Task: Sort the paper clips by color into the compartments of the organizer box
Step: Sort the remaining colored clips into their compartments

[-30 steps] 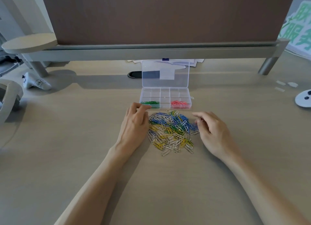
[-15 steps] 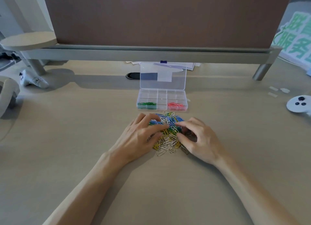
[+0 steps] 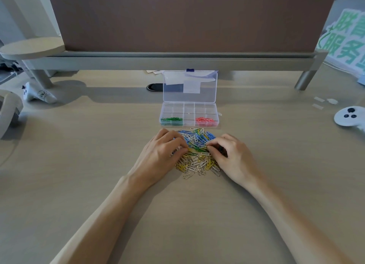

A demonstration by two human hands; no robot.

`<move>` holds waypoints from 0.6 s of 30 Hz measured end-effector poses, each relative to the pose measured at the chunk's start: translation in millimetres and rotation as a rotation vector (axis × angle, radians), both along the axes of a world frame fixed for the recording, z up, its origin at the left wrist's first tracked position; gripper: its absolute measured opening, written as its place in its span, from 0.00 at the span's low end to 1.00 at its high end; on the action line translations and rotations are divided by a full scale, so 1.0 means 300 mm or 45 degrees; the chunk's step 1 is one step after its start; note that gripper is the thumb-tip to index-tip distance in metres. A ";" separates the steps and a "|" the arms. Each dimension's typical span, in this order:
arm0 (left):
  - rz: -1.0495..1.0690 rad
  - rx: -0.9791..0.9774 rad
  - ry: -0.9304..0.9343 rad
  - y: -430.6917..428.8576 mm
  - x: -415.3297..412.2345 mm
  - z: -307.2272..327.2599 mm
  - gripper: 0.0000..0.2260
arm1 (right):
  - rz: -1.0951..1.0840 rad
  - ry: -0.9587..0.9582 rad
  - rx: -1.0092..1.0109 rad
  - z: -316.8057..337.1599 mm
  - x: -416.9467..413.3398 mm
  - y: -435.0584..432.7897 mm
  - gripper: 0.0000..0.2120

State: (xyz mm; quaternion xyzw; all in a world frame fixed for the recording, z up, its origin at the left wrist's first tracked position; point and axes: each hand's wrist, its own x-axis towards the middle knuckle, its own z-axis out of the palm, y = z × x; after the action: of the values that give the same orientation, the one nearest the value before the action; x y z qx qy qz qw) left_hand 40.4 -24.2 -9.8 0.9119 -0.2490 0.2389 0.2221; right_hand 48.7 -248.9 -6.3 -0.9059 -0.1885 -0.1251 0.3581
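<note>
Paper clips (image 3: pixel 197 163): mixed pile between our hands, touching both.
Left hand (image 3: pixel 160 157): fingers bent on the pile; we cannot tell if it holds one.
Right hand (image 3: pixel 233 159): fingertips pinched on clips.
Box (image 3: pixel 189 108): open, just past our fingertips.

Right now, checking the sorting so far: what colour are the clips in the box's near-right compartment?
Those are pinkish red clips, seen best in the head view.

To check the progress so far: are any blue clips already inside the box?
No, the box holds only green clips and red clips; the blue clips lie in the pile before it.
</note>
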 end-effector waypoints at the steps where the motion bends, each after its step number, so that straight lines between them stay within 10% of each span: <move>1: 0.006 -0.018 -0.006 0.002 -0.001 0.001 0.09 | -0.003 0.001 0.005 0.000 0.000 0.000 0.04; 18: 0.011 0.016 0.018 0.001 0.000 -0.007 0.12 | 0.051 -0.198 -0.155 -0.009 -0.005 0.034 0.10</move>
State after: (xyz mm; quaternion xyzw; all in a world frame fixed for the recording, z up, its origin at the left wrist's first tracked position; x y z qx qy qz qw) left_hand 40.5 -23.9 -12.0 0.9160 -0.2451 0.2319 0.2170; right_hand 47.1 -238.8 -9.1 -0.9095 -0.2409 -0.1762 0.2893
